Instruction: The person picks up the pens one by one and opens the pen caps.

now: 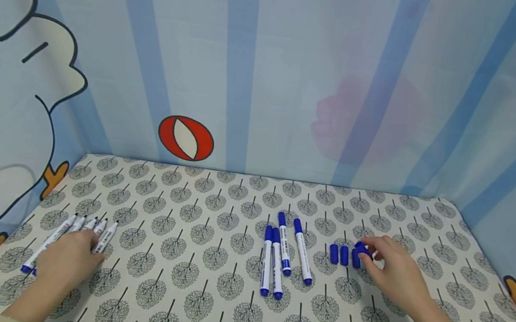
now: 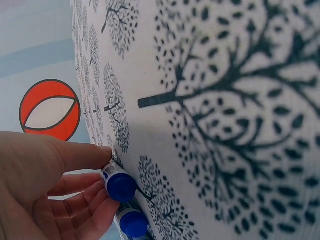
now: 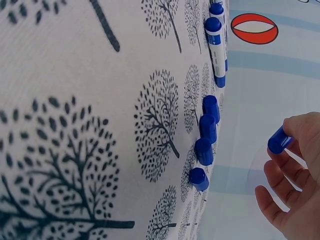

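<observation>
The person's left hand reaches over a cluster of uncapped markers near the left edge of the table. Its thumb and bent fingers pinch the rightmost marker of the cluster; the left wrist view shows the blue rear end of a marker between thumb and fingers, with another blue end just below it. The black tips point towards the far edge of the table, the blue ends towards the near left corner. The hand hides part of the cluster, so the lower bodies of several are out of sight.

The right hand is right of the table's middle, pinching a blue cap between thumb and forefinger, its other fingers loosely bent. In the right wrist view this cap is raised, apart from a row of four blue caps lying on the table.

Between the two hands lie four capped markers, their caps towards the far edge. Behind that edge hangs a pale blue striped backdrop with a red-and-white ball print.
</observation>
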`<action>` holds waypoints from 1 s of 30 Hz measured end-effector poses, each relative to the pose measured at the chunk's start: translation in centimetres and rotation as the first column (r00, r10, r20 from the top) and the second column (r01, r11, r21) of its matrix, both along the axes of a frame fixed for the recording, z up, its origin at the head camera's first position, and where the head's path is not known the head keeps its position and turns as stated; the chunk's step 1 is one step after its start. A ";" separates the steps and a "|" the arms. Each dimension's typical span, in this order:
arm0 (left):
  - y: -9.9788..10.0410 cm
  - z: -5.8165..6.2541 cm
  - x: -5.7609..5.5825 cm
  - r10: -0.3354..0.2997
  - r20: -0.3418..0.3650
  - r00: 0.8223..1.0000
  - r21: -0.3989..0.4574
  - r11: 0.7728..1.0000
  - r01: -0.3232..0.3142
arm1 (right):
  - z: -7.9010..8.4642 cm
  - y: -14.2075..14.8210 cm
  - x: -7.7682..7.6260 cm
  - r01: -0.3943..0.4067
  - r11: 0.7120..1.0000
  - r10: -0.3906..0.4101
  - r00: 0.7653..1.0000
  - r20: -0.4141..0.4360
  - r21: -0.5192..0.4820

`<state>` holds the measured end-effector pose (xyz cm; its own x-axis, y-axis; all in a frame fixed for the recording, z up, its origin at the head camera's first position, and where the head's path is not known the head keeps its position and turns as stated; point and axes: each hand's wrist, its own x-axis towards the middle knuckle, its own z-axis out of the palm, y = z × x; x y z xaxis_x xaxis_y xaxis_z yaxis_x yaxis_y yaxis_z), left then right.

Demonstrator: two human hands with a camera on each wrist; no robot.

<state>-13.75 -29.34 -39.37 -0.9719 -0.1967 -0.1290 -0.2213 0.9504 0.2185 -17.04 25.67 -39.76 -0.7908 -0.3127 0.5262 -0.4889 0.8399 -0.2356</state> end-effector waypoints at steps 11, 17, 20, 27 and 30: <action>-0.3 0.1 -0.3 0.021 0.025 0.999 0.004 1.000 -0.021 | -0.2 0.0 -0.1 0.005 1.000 -0.005 1.000 0.011 0.004; -0.3 0.0 -0.2 0.025 0.018 1.000 0.001 1.000 -0.025 | -0.4 0.2 -0.1 -0.006 1.000 0.006 1.000 -0.003 -0.002; -0.3 0.0 -0.2 0.029 0.013 0.999 -0.004 1.000 -0.029 | -0.5 0.2 -0.1 -0.008 1.000 0.008 1.000 -0.003 -0.005; -0.3 0.1 -0.2 0.035 0.018 0.999 -0.013 0.999 -0.034 | -0.5 0.1 0.0 -0.003 1.000 0.003 1.000 0.007 0.001; -0.2 0.2 -0.2 0.035 0.013 0.999 -0.013 0.999 -0.035 | -0.5 0.1 -0.1 -0.001 1.000 0.001 1.000 0.011 0.005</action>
<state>-13.95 -29.53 -39.20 -0.9626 -0.2323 -0.1394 -0.2574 0.9447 0.2030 -17.11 25.72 -40.30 -0.7964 -0.3161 0.5155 -0.4872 0.8405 -0.2372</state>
